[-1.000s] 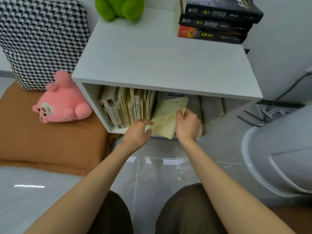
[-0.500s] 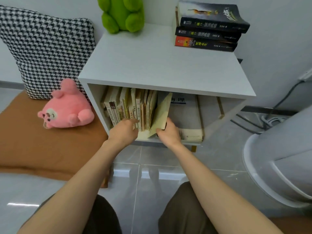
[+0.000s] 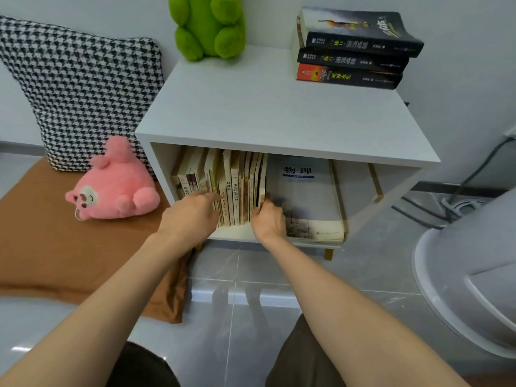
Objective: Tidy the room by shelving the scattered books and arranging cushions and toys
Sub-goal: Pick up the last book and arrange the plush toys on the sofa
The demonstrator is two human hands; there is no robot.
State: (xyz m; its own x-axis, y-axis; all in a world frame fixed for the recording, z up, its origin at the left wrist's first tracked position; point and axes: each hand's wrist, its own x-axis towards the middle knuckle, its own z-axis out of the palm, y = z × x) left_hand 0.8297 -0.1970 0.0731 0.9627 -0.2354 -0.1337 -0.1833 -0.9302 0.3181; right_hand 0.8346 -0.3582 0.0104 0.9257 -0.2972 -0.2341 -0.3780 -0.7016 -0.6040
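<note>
A white shelf unit (image 3: 279,115) has an open compartment with a row of upright books (image 3: 234,185) on its left side. My left hand (image 3: 192,213) presses straight fingers against the spines of that row. My right hand (image 3: 268,220) pinches the lower edge of a thin pale book (image 3: 262,174), which stands upright as the rightmost of the row. A large grey textbook (image 3: 304,196) lies flat in the compartment's right part. Three dark books (image 3: 354,51) are stacked on the unit's top, beside a green plush toy (image 3: 209,26).
A pink plush toy (image 3: 114,185) lies on a brown cushion (image 3: 55,247) left of the unit, in front of a houndstooth cushion (image 3: 83,85) leaning on the wall. A big white rounded appliance (image 3: 474,275) and cables (image 3: 446,208) are at the right. Grey tiled floor lies below.
The thin pale book went from tilted and half out of the compartment to upright against the row. My left hand slid along the spines; the view moved down and closer.
</note>
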